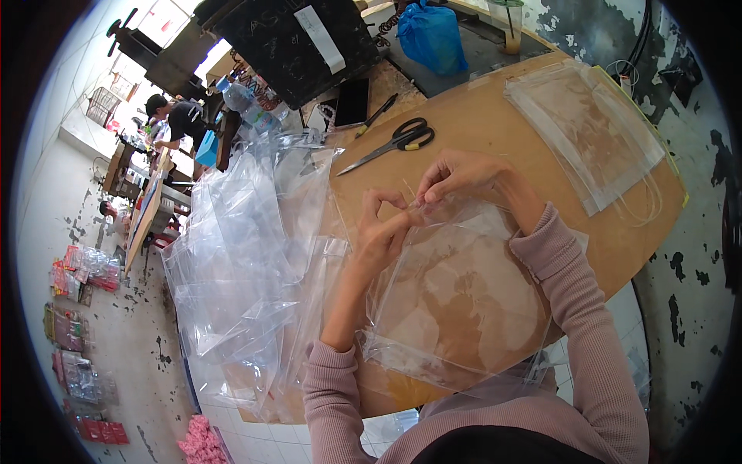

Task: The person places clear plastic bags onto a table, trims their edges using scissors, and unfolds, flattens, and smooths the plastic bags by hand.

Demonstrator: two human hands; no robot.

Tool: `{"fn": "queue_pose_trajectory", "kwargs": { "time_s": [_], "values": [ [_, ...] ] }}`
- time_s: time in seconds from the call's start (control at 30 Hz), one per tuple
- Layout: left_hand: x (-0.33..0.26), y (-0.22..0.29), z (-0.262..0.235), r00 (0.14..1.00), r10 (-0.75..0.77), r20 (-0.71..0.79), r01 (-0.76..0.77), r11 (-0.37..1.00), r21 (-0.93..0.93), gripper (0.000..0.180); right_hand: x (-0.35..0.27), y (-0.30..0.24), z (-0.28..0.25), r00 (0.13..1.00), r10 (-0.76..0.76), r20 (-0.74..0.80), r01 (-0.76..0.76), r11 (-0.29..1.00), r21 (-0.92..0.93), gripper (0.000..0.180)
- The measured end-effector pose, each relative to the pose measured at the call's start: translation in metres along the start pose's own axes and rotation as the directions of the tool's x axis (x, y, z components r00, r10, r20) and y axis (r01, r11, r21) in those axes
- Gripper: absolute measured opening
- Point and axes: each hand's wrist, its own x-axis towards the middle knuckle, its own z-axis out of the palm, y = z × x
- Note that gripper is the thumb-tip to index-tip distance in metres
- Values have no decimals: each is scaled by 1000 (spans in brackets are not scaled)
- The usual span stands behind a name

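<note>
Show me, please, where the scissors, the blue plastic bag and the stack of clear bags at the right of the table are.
scissors (402, 141): head view, on the pivot where blades meet handles.
blue plastic bag (431, 36): head view, middle of its bulging body.
stack of clear bags (587, 127): head view, centre of the top bag.

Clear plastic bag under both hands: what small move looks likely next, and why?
Probably a short slide of the pinching fingers along the top edge. Both the left hand and the right hand pinch the clear plastic bag at its upper edge, close together, while the rest of it lies flat on the wooden board. A pile of loose bags waits to the left and a neat stack to the right.
</note>
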Motion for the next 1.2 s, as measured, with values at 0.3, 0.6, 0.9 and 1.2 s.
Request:
{"fn": "queue_pose_trajectory", "kwargs": {
  "time_s": [0.3,0.6,0.9,1.2],
  "values": [
    [7,1,-10,995,-14,96,17,1000,-27,20,9,4,5,982,-178,-65,154,949,-275,25],
    [6,-4,-1,981,-186,58,192,972,-133,14,11,6,10,994,-30,-105,29,1000,-4,22],
    [8,-1,0,984,-177,11,173,947,-269,12,11,0,11,994,-2,-111,3,1000,11,19],
    [13,7,-8,999,49,-3,-48,982,-184,19,6,2,-7,978,-99,-185,137,968,208,27]
  ]
}}
